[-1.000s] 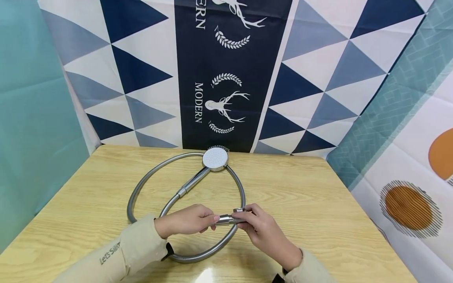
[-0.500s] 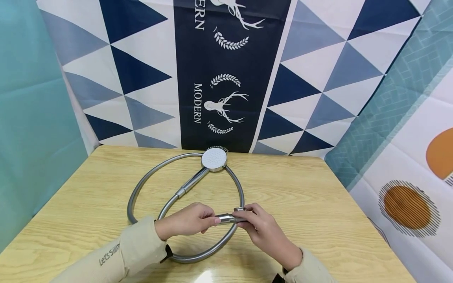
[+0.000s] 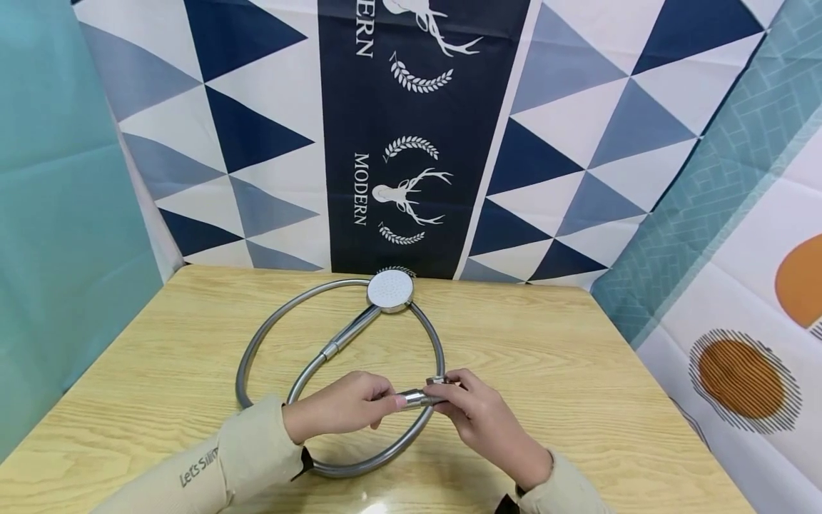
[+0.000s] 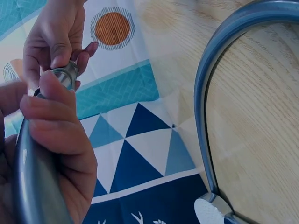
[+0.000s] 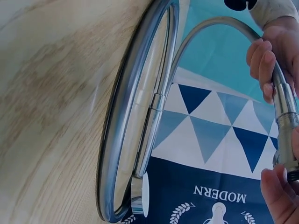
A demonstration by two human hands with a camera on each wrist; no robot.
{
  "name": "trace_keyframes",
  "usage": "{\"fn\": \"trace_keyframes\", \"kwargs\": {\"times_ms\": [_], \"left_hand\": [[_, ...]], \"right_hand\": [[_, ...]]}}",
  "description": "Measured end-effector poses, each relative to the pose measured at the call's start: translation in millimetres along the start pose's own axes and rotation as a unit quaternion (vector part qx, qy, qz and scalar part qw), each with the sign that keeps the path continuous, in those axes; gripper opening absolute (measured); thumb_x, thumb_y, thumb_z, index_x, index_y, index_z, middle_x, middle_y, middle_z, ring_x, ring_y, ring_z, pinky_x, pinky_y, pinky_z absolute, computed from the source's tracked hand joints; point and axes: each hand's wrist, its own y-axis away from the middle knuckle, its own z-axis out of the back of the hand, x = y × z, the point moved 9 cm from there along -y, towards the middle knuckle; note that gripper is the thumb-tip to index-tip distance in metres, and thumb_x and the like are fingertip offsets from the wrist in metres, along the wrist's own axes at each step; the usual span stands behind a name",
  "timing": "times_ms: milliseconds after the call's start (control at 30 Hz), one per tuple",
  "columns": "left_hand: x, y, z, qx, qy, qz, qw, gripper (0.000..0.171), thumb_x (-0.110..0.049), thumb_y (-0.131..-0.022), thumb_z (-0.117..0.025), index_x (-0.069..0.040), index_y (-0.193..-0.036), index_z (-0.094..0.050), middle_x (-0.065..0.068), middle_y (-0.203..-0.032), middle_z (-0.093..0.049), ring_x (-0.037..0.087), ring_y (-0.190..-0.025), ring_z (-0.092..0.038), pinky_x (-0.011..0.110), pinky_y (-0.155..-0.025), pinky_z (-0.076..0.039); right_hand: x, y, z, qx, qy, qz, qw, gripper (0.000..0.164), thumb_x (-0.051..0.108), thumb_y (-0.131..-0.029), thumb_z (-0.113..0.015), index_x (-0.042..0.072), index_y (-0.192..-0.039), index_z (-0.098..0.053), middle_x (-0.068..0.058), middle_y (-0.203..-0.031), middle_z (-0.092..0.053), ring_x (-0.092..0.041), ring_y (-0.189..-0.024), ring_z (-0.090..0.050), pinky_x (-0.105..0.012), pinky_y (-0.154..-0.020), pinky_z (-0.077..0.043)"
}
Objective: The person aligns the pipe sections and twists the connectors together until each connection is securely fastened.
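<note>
A chrome shower hose [image 3: 353, 470] lies in loops on the wooden table, joined to a hand shower [image 3: 390, 290] whose white face is turned up at the back. My left hand [image 3: 349, 403] has its fingers curled round the hose's free end, just behind the chrome connector [image 5: 283, 99]. Facing it, my right hand [image 3: 481, 421] pinches a small chrome fitting [image 5: 286, 133] between thumb and fingers. Fitting and connector are in line, end to end. A dark threaded end [image 5: 293, 175] shows at the fitting's far side; fingers partly hide the fitting in the head view.
The wooden table [image 3: 546, 343] reaches back to a patterned cloth [image 3: 257, 143] with triangles and deer prints. A teal cloth [image 3: 64, 214] hangs at the left, and a white cloth with orange circles [image 3: 741, 375] at the right.
My left hand has shifted slightly right along the connector, and the left side of the hose loop has slid a little right. The right hand has hardly moved and keeps its grip on the fitting.
</note>
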Motion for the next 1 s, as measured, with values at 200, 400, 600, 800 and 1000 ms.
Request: {"fn": "trace_keyframes", "kwargs": {"times_ms": [200,400,600,800,1000], "left_hand": [[-2.8,-0.4,0.9,-0.008,-0.017,-0.005,0.9998,0.019,-0.016,-0.099,-0.055,-0.004,-0.086,-0.063,-0.006,-0.059,-0.052,0.006,-0.047,-0.034,0.02,-0.046,-0.029],[-3.4,0.9,5.5,-0.023,-0.002,-0.009,0.9997,0.015,-0.015,-0.094,-0.062,-0.003,-0.085,-0.062,-0.005,-0.06,-0.054,0.005,-0.048,-0.039,0.02,-0.046,-0.03],[-2.1,1.0,4.6,-0.015,-0.002,-0.003,0.9999,0.013,-0.012,-0.093,-0.064,-0.004,-0.084,-0.06,-0.005,-0.059,-0.054,0.006,-0.049,-0.043,0.02,-0.046,-0.033],[-0.4,0.4,3.9,-0.017,0.0,0.008,0.9998,0.012,-0.013,-0.09,-0.068,-0.005,-0.087,-0.059,-0.004,-0.06,-0.056,0.006,-0.05,-0.046,0.02,-0.046,-0.034],[2.4,3.6,-3.0,0.023,-0.007,0.019,0.9995,0.031,-0.023,-0.096,-0.059,-0.007,-0.07,-0.058,-0.006,-0.054,-0.051,0.004,-0.044,-0.035,0.02,-0.042,-0.028]], "right_hand": [[-0.6,0.4,1.3,0.004,-0.007,-0.002,1.0,0.018,0.018,-0.093,-0.059,0.01,-0.106,-0.068,-0.007,-0.096,-0.06,-0.012,-0.073,-0.061,-0.014,-0.065,-0.048],[-1.4,-0.8,0.2,0.013,-0.009,-0.011,1.0,0.017,0.016,-0.092,-0.06,0.01,-0.106,-0.068,-0.007,-0.097,-0.06,-0.012,-0.074,-0.061,-0.014,-0.065,-0.048],[-0.6,-0.8,-2.6,0.023,-0.004,-0.007,1.0,0.029,0.028,-0.097,-0.047,0.01,-0.106,-0.067,-0.008,-0.097,-0.06,-0.014,-0.075,-0.063,-0.014,-0.067,-0.049],[-0.9,-1.2,-2.8,0.019,-0.005,-0.004,1.0,0.031,0.03,-0.096,-0.045,0.01,-0.106,-0.067,-0.007,-0.096,-0.06,-0.013,-0.074,-0.062,-0.014,-0.066,-0.048],[1.9,-1.3,-7.3,0.027,0.001,0.009,1.0,0.033,0.03,-0.097,-0.043,0.01,-0.106,-0.068,-0.006,-0.094,-0.06,-0.013,-0.073,-0.062,-0.013,-0.067,-0.048]]}}
